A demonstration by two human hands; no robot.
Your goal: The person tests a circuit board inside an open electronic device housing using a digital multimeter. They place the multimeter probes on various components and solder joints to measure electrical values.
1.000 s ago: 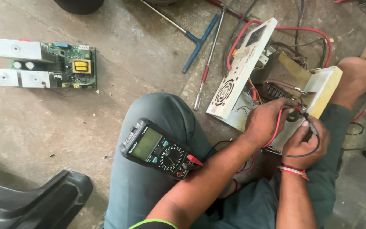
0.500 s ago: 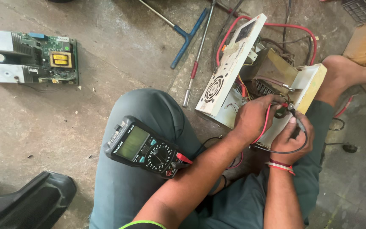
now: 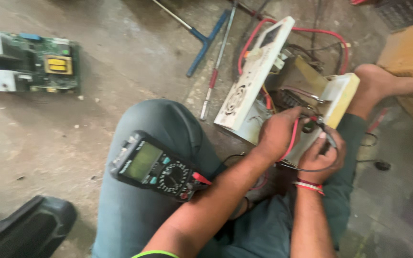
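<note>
Bare concrete floor (image 3: 96,114) open to the left; crowded at right by a wooden box (image 3: 412,62). One black multimeter with green screen (image 3: 156,167) resting on the knee. One opened white metal power unit (image 3: 273,91), two hands inside. Left hand (image 3: 278,134) pinching a red probe lead (image 3: 290,141); right hand (image 3: 321,153) closed around a black probe (image 3: 330,138).

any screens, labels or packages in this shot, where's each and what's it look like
Multimeter: resting on the person's left thigh; black case, rectangular grey-green screen, round dial, red plug at its lower end.
Yellow label: on a component of the green circuit board, top left on the floor; small rectangle.
No packages.
</note>
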